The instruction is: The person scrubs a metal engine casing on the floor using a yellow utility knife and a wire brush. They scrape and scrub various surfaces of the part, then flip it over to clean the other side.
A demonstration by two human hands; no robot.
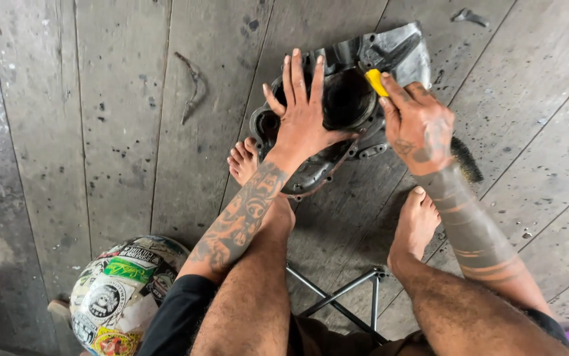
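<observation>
Fingers of the left hand (305, 122) spread flat, steadying the metal engine cover (357, 86) on the plank floor (99, 132); the right hand (419, 125) grips a yellow-handled tool (376, 80) at its rim. Scraping seems underway; next comes firm, careful pressure along the edge.

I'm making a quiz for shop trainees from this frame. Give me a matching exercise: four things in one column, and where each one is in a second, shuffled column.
Things:
1. left hand
2. right hand
3. helmet
4. wire brush

Places:
A. at the lower left, covered in stickers, beside the left leg
B. lying on the floor planks behind the right wrist
C. spread flat on the metal engine cover
D. gripping a yellow-handled tool at the cover's rim

Pairs: 1-C, 2-D, 3-A, 4-B
</observation>
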